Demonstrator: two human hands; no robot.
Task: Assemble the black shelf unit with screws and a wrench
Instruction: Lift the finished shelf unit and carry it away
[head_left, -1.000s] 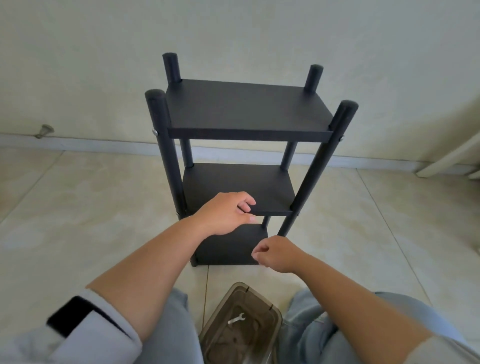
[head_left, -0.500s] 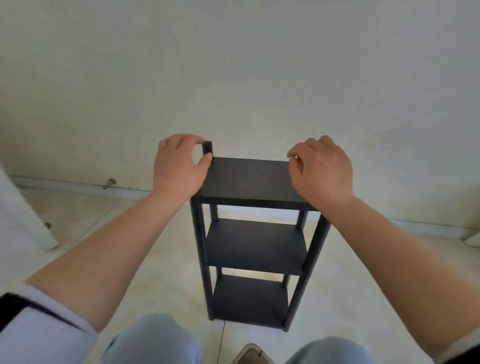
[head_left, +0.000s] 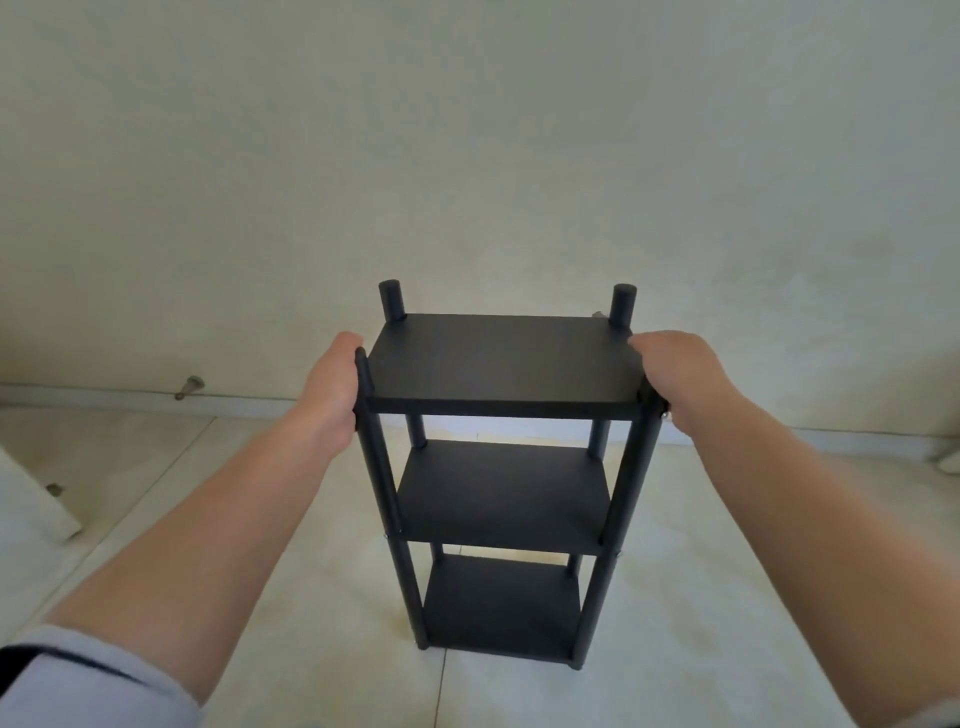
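Hands hold the black shelf (head_left: 503, 364) by its top: left hand (head_left: 332, 387) wraps the near left post, right hand (head_left: 680, 379) wraps the near right post. It stands on the floor (head_left: 218, 545) between them. A hard push could tip it over
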